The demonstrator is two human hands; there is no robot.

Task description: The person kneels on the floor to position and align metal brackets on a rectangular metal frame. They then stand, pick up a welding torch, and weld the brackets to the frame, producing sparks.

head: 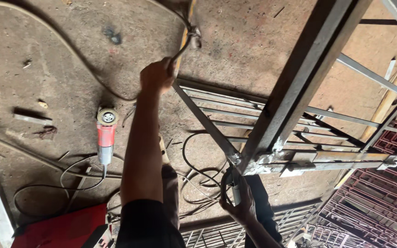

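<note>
My left hand is raised over the floor, closed round the thin handle of a metal tool whose lumpy head points away from me. My right hand grips a short grey cylindrical piece just under the welded corner of a dark steel frame. That frame's thick bar runs up to the top right, and a thinner bar slants from the corner towards my left hand. My legs in dark trousers show below the arms.
A red and grey angle grinder lies on the dusty concrete floor, its cable looping nearby. A red box sits bottom left. A barred grille lies flat beyond the frame, and reddish metal grilles are stacked bottom right.
</note>
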